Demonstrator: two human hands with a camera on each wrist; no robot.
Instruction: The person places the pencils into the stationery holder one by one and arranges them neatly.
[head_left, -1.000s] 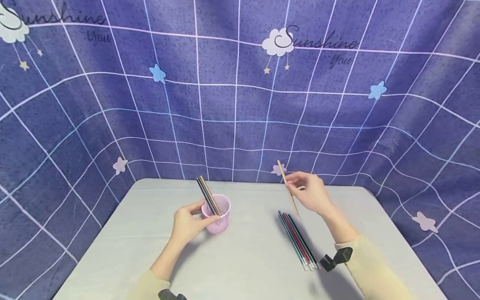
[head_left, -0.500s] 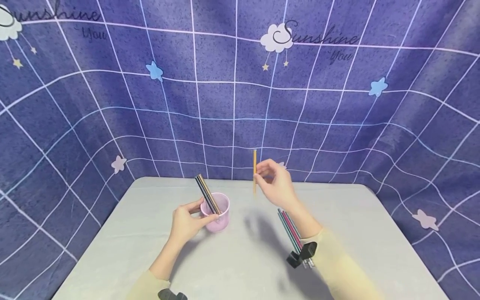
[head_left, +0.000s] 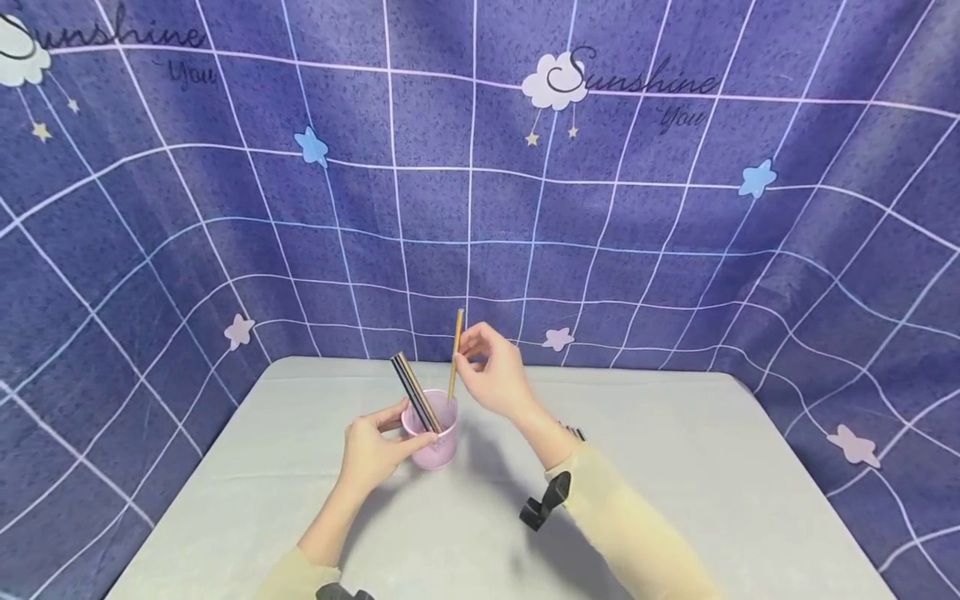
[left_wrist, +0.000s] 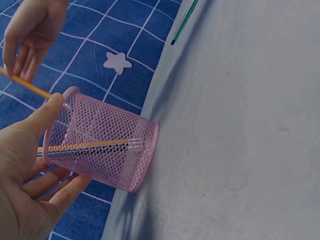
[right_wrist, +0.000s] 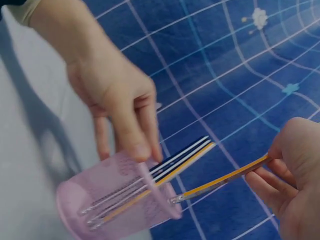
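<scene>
A pink mesh pencil cup (left_wrist: pixel 105 135) stands on the table, and my left hand (head_left: pixel 377 450) grips it by the rim, thumb on the near side and fingers behind. Several pencils (right_wrist: pixel 185 160), dark ones and a yellow one, lean in the cup toward the left. My right hand (head_left: pixel 491 371) pinches a yellow pencil (head_left: pixel 456 354) near its middle, held almost upright over the cup's right side. In the right wrist view that pencil's silvery lower end is right at the cup's rim.
More pencils (head_left: pixel 573 432) lie on the grey-white table (head_left: pixel 300 425) to the right, mostly hidden behind the right forearm; one green pencil (left_wrist: pixel 184 22) shows in the left wrist view. A blue grid-patterned curtain (head_left: pixel 435 200) stands behind the table and along both sides.
My right hand has carried the yellow pencil leftward from above the lying pencils to the cup, turning it more upright. My left hand has stayed on the cup.
</scene>
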